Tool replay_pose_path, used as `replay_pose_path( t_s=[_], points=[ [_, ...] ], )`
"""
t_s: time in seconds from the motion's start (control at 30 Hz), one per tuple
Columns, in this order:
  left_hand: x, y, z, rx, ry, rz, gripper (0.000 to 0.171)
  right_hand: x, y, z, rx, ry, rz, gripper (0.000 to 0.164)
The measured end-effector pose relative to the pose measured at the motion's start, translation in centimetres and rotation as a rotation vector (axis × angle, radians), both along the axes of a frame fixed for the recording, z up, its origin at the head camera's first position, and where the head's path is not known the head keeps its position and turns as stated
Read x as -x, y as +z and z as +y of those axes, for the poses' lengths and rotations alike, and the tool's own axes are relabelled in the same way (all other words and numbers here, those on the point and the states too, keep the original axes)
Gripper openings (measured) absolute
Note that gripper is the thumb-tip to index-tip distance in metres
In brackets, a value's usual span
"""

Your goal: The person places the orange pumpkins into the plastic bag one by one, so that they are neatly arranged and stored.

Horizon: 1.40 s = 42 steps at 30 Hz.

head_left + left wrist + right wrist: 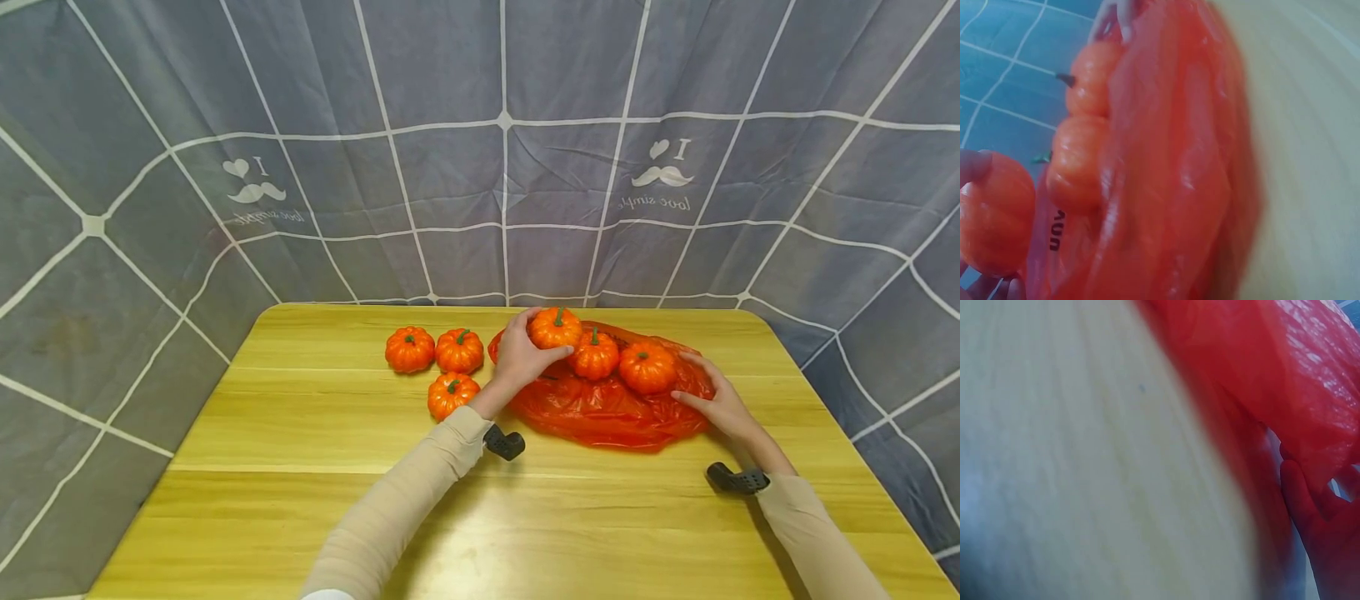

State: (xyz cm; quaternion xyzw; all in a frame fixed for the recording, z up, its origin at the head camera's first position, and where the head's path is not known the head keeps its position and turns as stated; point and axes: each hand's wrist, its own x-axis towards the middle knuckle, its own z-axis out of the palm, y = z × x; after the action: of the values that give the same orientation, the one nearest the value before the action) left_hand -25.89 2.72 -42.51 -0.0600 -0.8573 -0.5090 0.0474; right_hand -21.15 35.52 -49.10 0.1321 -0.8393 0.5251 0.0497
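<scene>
My left hand (522, 354) grips a small orange pumpkin (555, 327) with a green stem, thumb on the near side, raised over the left end of a red plastic bag (600, 417). Two more pumpkins, one in the middle (596, 357) and one to the right (648, 367), sit on the bag. My right hand (723, 406) holds the bag's right end between thumb and fingers; the right wrist view shows the red film running down between them. Part of the fingers is hidden there. Dark print shows on the bag in the left wrist view.
Left of the bag, three more pumpkins (409, 349) stand close together on the wooden table (300, 467); my left forearm partly covers the nearest one. A grey curtain (450, 183) with white grid lines hangs behind the table and along its sides.
</scene>
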Motion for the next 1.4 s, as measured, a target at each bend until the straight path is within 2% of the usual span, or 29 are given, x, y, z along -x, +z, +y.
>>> replay_pose_path(
  t_s=[0.43, 0.97, 1.4],
  points=[
    [0.6, -1.8, -0.3, 0.054, 0.029, -0.009, 0.081, 0.1, 0.0, 0.0, 0.004, 0.009, -0.016, 0.065],
    [0.5, -2.5, -0.5, 0.147, 0.058, -0.062, 0.08, 0.1, 0.1, 0.1, -0.036, -0.008, -0.046, 0.067],
    [0.6, -2.9, -0.3, 0.186, 0.054, -0.104, 0.08, 0.2, -0.2, 0.3, 0.005, 0.019, -0.03, 0.065]
  ],
)
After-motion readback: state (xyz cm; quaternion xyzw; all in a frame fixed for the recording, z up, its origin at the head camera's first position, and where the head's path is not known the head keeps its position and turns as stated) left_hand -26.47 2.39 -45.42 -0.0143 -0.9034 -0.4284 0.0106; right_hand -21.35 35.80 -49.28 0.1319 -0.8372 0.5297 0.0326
